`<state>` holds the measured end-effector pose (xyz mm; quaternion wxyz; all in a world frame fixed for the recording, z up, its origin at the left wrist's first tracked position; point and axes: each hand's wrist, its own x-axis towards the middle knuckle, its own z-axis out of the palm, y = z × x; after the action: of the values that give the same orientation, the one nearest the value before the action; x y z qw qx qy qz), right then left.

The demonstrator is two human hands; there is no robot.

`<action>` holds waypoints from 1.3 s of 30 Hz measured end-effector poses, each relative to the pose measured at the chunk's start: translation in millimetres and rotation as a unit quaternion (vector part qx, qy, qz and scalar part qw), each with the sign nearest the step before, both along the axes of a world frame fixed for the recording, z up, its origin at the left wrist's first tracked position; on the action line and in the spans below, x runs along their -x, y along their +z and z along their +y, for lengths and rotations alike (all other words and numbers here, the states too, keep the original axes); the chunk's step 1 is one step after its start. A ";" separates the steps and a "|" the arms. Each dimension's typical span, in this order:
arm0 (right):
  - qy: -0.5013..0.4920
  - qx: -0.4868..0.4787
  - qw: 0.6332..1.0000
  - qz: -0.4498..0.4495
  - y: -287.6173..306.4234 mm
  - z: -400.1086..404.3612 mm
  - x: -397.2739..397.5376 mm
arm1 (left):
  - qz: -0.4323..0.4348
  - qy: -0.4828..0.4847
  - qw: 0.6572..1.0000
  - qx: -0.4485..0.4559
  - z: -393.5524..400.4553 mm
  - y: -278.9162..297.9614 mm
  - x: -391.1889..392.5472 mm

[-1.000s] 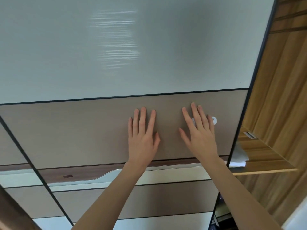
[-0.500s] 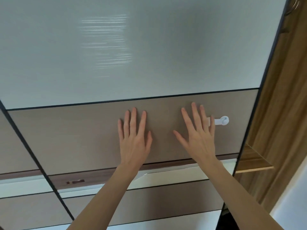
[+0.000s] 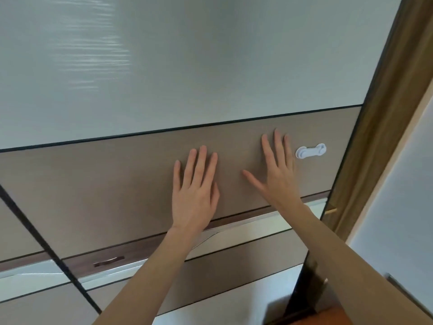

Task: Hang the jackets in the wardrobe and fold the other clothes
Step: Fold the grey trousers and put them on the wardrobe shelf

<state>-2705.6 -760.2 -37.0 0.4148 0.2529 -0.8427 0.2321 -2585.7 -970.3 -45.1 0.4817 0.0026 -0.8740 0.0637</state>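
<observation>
Wardrobe door (image 3: 117, 184): sliding panel, taupe middle band under a pale glossy upper section (image 3: 187, 55), thin black trim between the two. It fills most of the view.

My left hand (image 3: 194, 195): palm flat on the taupe band, fingers straight and close together, pointing up, thumb tucked beside the palm. Holds nothing.

My right hand (image 3: 278, 177): flat on the same band, just right of the left hand and apart from it. Fingers straight, thumb spread wide to the left. Holds nothing.

White plastic latch (image 3: 310, 151): bone-shaped, stuck to the taupe band just right of my right fingertips, not touching them.

Door's right edge (image 3: 346, 160): black frame, close beside the wooden wardrobe side (image 3: 384, 127).

Lower panels (image 3: 234, 266): brown strip, pale band and another taupe section beneath my wrists.

Second door (image 3: 21, 231): at left, parted by a black diagonal frame.

Jackets and other clothes: not in view.
</observation>
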 end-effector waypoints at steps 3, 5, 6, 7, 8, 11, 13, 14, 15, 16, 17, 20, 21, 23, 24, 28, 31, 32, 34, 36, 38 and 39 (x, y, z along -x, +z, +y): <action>0.008 0.009 1.000 -0.005 -2.9 14.3 10.6 | 0.004 0.002 1.000 0.008 15.7 -2.7 12.6; 0.009 0.010 1.000 -0.009 -2.6 24.4 17.5 | 0.006 0.005 1.000 0.006 26.1 -3.3 20.5; 0.011 0.008 1.000 -0.009 -2.5 29.8 20.4 | 0.008 0.008 1.000 0.005 31.5 -3.7 24.0; 0.015 0.006 1.000 -0.005 -2.8 35.8 24.2 | 0.011 0.012 1.000 0.005 37.3 -4.1 28.2; 0.017 0.003 1.000 -0.002 -2.6 42.1 28.0 | 0.015 0.015 1.000 0.006 42.9 -4.2 32.5; 0.020 -0.007 1.000 -0.002 -3.7 60.7 38.4 | 0.023 0.014 1.000 0.004 58.7 -4.8 43.7; 0.025 -0.007 1.000 -0.003 -4.6 70.5 45.4 | 0.026 0.015 1.000 0.006 68.7 -5.5 50.6; 0.028 -0.005 1.000 -0.002 -4.6 75.4 49.1 | 0.028 0.015 0.999 0.007 74.1 -5.3 54.6; 0.029 -0.003 1.000 0.000 -4.8 80.1 52.9 | 0.030 0.015 0.999 0.007 79.3 -5.5 58.4; 0.030 -0.002 1.000 0.002 -5.2 85.0 56.7 | 0.032 0.015 0.999 0.006 84.6 -6.0 62.3; 0.032 -0.001 0.999 0.002 -5.6 90.1 60.7 | 0.034 0.016 0.999 0.005 89.9 -7.0 66.1; 0.034 0.000 0.999 -0.005 -6.0 105.6 71.7 | 0.038 0.017 0.999 0.002 106.9 -7.6 77.7; 0.033 0.000 0.999 -0.007 -6.1 110.5 74.8 | 0.039 0.017 0.999 0.002 112.5 -7.4 81.5; 0.031 0.001 0.999 -0.012 -6.1 119.3 80.7 | 0.035 0.017 0.999 0.004 122.6 -7.0 88.4; 0.031 0.003 0.999 -0.014 -6.1 123.8 83.9 | 0.033 0.016 0.999 0.005 127.2 -6.9 91.9; 0.037 0.010 0.999 -0.026 -5.9 140.9 94.6 | 0.026 0.014 1.000 0.007 144.4 -6.5 102.7; 0.038 0.018 0.999 -0.028 -6.8 151.0 101.2 | 0.014 0.017 1.000 0.007 155.7 -6.0 108.9; 0.037 0.021 0.999 -0.031 -7.1 154.3 103.9 | 0.009 0.017 1.000 0.009 159.0 -5.6 111.0; 0.038 0.020 0.999 -0.029 -6.6 159.9 106.2 | -0.001 0.017 1.000 0.012 165.1 -5.1 113.3; 0.041 0.012 0.999 -0.025 -6.7 164.4 107.7 | -0.002 0.021 1.000 0.008 168.7 -5.8 113.5; 0.042 0.003 0.999 -0.022 -5.7 165.6 106.2 | -0.002 0.028 1.000 0.005 169.3 -5.4 112.5; 0.042 0.003 0.999 -0.021 -5.5 165.7 105.3 | -0.003 0.026 1.000 0.003 169.1 -4.7 111.8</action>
<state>-2810.9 -594.5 -42.5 0.3872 0.2819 -0.8393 0.2573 -2697.5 -801.2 -49.8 0.4777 0.0236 -0.8746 0.0788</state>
